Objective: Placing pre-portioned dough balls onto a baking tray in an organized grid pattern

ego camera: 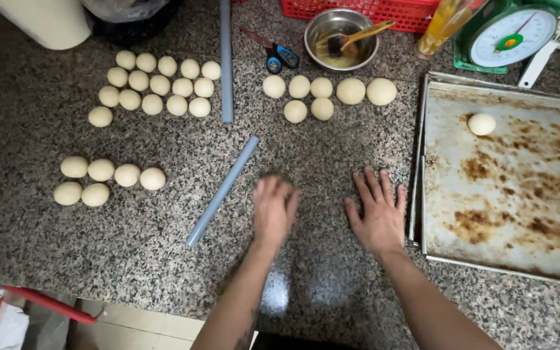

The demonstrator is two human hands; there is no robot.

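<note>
Dough balls: the nearest cluster [322, 94] is sitting on the counter [163, 259] above both hands, seven pieces in two short rows, well apart from the fingertips.
Left hand [273, 210]: it is hovering or pressing palm-down on the bare stone, blurred by motion; fingers are reaching forward and I cannot tell whether anything lies under the palm.
Right hand [378, 214]: it is lying flat on the counter, fingers spread open and gripping nothing, just beside the tray's left edge.
Baking tray [520, 194]: it is resting to the right, stained brown, carrying one dough ball [481, 124] near its top left corner.
Grey pipe roller [221, 191]: it is lying diagonally just left of the left hand; a second one [226, 58] is standing straight between the far clusters.
Other dough: a big group [157, 87] is sitting far left, a smaller one [108, 178] below it.
Doing it well: judging by the flat palms, keeping pressure light and even is looking wise, so a piece rounds without sticking.
Back edge: a steel bowl with a brush [341, 40], scissors [279, 57] and a green scale [510, 35] are standing behind.
</note>
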